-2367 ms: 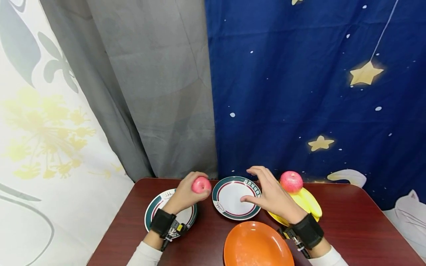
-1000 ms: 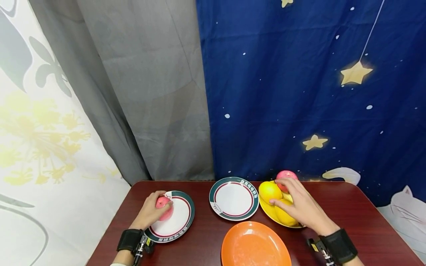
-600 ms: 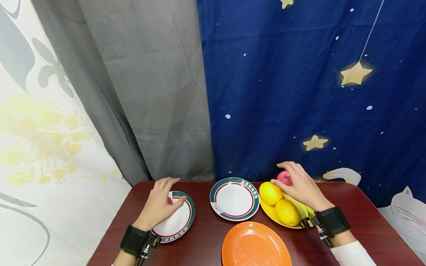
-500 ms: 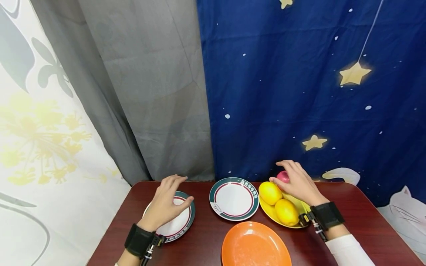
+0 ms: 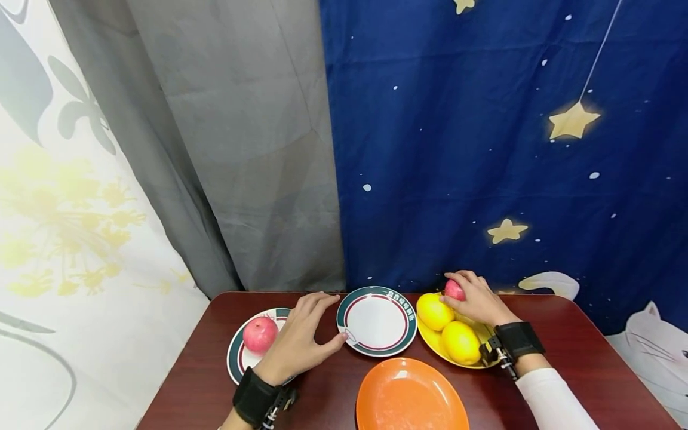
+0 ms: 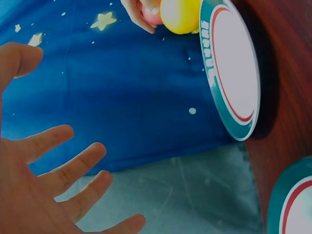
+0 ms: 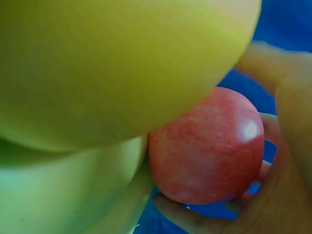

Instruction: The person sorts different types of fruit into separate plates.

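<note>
My right hand [image 5: 475, 301] curls its fingers round a red apple [image 5: 454, 290] at the back of a yellow plate [image 5: 428, 342]. In the right wrist view that apple [image 7: 207, 151] sits between thumb and fingers, partly covered by a large yellow fruit [image 7: 112, 73] close to the camera. Two lemons [image 5: 460, 343] lie on the same plate; bananas beside them are mostly hidden under the hand. Fingers spread and holding nothing, my left hand [image 5: 298, 346] hovers between two green-rimmed plates. On the left plate [image 5: 234, 361] rests another red apple [image 5: 260, 334].
The middle green-rimmed plate [image 5: 377, 322] stands bare near the table's back edge. In front of it is a bare orange plate [image 5: 411, 400], cut off by the frame's bottom. Curtains [image 5: 419, 179] hang right behind the dark red table [image 5: 188, 388].
My left hand has set its apple on the left plate, let go and moved right. My right hand has gone from above the middle plate to the yellow plate and closed round the apple there.
</note>
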Demonstrator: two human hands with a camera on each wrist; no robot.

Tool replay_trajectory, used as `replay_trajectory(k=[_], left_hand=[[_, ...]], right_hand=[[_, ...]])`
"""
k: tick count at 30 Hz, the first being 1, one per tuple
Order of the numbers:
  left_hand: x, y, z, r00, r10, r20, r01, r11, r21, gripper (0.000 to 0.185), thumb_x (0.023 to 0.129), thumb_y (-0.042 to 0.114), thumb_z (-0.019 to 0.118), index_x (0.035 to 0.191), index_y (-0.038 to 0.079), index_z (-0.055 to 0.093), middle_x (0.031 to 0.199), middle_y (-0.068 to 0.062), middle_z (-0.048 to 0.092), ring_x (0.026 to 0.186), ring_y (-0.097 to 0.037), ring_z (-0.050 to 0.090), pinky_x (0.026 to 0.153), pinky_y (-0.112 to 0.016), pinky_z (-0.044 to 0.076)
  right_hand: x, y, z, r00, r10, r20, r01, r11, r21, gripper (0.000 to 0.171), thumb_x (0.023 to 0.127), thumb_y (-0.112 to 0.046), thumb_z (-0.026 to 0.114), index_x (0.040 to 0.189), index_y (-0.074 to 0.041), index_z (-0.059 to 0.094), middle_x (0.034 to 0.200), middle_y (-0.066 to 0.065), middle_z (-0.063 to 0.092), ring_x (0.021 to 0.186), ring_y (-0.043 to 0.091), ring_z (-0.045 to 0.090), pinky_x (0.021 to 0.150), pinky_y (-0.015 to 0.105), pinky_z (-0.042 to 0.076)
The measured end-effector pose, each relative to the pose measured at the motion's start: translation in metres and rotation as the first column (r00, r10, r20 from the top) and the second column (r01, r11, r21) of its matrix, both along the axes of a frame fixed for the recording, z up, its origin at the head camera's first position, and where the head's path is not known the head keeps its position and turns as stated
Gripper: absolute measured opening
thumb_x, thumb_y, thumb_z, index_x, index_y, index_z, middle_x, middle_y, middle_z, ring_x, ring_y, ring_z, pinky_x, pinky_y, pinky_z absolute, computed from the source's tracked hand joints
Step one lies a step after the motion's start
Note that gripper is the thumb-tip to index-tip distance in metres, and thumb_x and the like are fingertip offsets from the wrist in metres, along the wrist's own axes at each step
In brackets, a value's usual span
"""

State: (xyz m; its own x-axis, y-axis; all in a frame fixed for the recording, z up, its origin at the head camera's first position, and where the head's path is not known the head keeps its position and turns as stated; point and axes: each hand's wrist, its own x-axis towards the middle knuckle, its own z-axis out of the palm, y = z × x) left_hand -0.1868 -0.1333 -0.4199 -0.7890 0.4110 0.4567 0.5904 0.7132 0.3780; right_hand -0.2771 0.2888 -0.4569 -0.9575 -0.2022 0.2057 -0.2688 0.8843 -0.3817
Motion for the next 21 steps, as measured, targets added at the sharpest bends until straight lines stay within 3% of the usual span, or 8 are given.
replay_trajectory(k=[4, 8, 16, 21], left_hand=[[0.001, 0.002, 0.0, 0.997, 0.004, 0.076, -0.004, 1.0, -0.008, 0.067, 0.092, 0.049, 0.075, 0.149, 0.021, 0.054, 0.149, -0.004, 0.054, 0.141, -0.025, 0.046, 0.113, -0.056, 0.043], [0.003, 0.002, 0.0, 0.993, 0.025, 0.115, -0.023, 1.0, -0.016, 0.066, 0.093, 0.051, 0.074, 0.15, 0.025, 0.054, 0.148, 0.0, 0.054, 0.139, -0.022, 0.047, 0.115, -0.054, 0.043], [0.003, 0.001, -0.003, 0.995, 0.015, 0.094, -0.016, 1.0, 0.004, 0.064, 0.092, 0.046, 0.077, 0.148, 0.023, 0.056, 0.145, 0.002, 0.057, 0.135, -0.02, 0.05, 0.114, -0.051, 0.045], [-0.001, -0.003, 0.001, 0.999, 0.011, 0.051, -0.012, 1.0, 0.007, 0.065, 0.092, 0.045, 0.077, 0.148, 0.02, 0.056, 0.145, 0.0, 0.057, 0.134, -0.02, 0.051, 0.112, -0.049, 0.047]], right_hand=[[-0.002, 0.002, -0.002, 1.0, 0.01, 0.025, -0.01, 0.999, -0.031, 0.058, 0.098, -0.034, 0.072, 0.147, -0.008, 0.055, 0.145, 0.028, 0.046, 0.122, 0.051, 0.048, 0.096, 0.067, 0.052], [-0.003, 0.004, -0.002, 0.999, 0.02, 0.028, -0.019, 0.999, -0.041, 0.059, 0.096, -0.03, 0.074, 0.147, -0.008, 0.055, 0.143, 0.029, 0.046, 0.121, 0.052, 0.049, 0.094, 0.066, 0.054], [-0.004, 0.008, -0.003, 0.999, 0.027, 0.039, -0.025, 0.998, -0.062, 0.064, 0.089, -0.029, 0.078, 0.144, -0.006, 0.056, 0.136, 0.029, 0.05, 0.116, 0.048, 0.052, 0.091, 0.062, 0.055], [-0.001, 0.006, 0.01, 0.997, 0.054, -0.046, -0.057, 0.996, -0.062, 0.062, 0.087, -0.025, 0.083, 0.141, -0.006, 0.058, 0.131, 0.025, 0.055, 0.112, 0.044, 0.056, 0.089, 0.06, 0.056]])
